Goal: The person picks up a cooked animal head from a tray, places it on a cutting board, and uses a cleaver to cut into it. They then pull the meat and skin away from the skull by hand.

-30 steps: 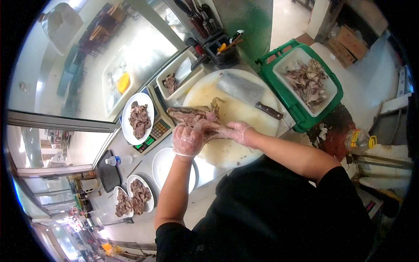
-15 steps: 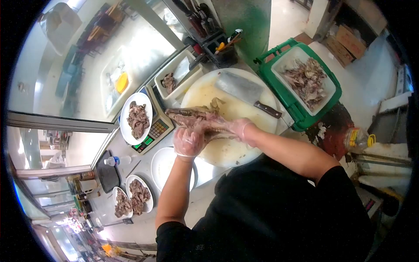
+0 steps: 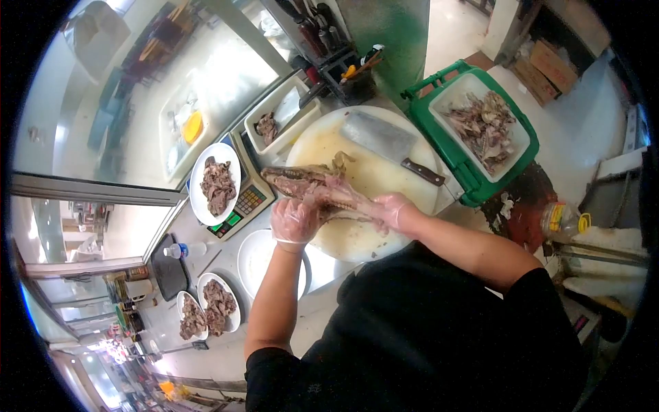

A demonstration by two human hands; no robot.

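Note:
A long piece of cooked meat on the bone, perhaps an animal's head or jaw, is held across the round white cutting board. My left hand, in a clear plastic glove, is closed on its near left side. Gloved the same way, my right hand grips the bony right end, its fingertips partly hidden. A cleaver with a dark handle lies flat on the board's far side, touched by neither hand.
Right of the board stands a green-rimmed bin of bones. To the left are a scale bearing a plate of meat, a white plate, two smaller meat plates, and a tray with another blade.
My right hand has shifted slightly to the right, and more of the bony end shows between my hands. My left hand has barely moved.

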